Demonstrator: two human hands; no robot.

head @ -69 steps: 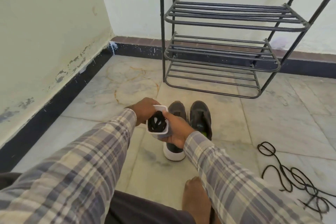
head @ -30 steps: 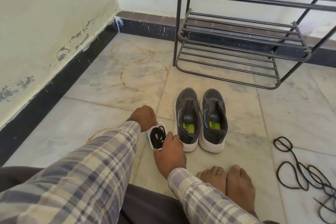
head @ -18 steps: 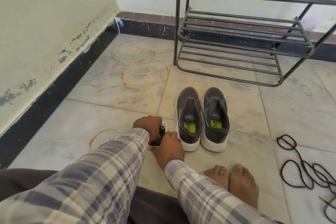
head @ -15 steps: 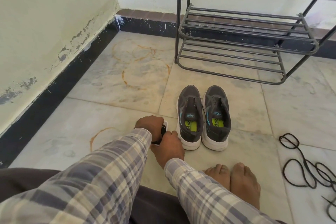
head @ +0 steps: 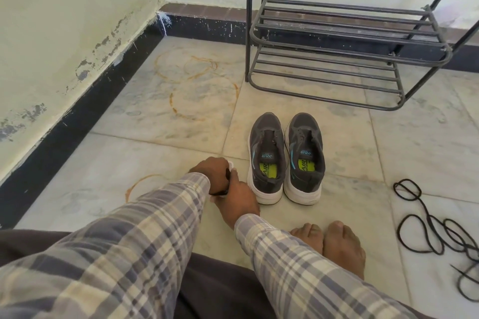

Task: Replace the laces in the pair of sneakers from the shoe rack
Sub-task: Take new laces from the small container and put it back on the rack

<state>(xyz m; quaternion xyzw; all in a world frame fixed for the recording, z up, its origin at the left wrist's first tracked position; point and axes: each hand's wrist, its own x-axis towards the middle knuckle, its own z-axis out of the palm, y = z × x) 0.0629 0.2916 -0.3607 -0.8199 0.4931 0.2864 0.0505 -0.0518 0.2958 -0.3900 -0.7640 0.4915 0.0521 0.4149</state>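
Note:
Two grey sneakers with white soles, the left one [head: 267,160] and the right one [head: 305,158], stand side by side on the floor, unlaced, toes toward the shoe rack [head: 324,41]. Just left of them a small white container [head: 231,163] of coiled black laces [head: 227,175] sits low over the floor, mostly hidden by my hands. My left hand [head: 211,169] curls over its top onto the laces. My right hand [head: 239,201] holds its near right side, thumb along the edge.
A loose tangle of black laces [head: 425,233] lies on the tiles at the right. My bare feet [head: 331,241] rest behind the sneakers. The black metal rack stands empty against the back wall. A wall with a dark skirting [head: 77,122] runs along the left.
The container came down from in front of me to the floor beside the left sneaker. My left hand then slid over its open top, covering the laces.

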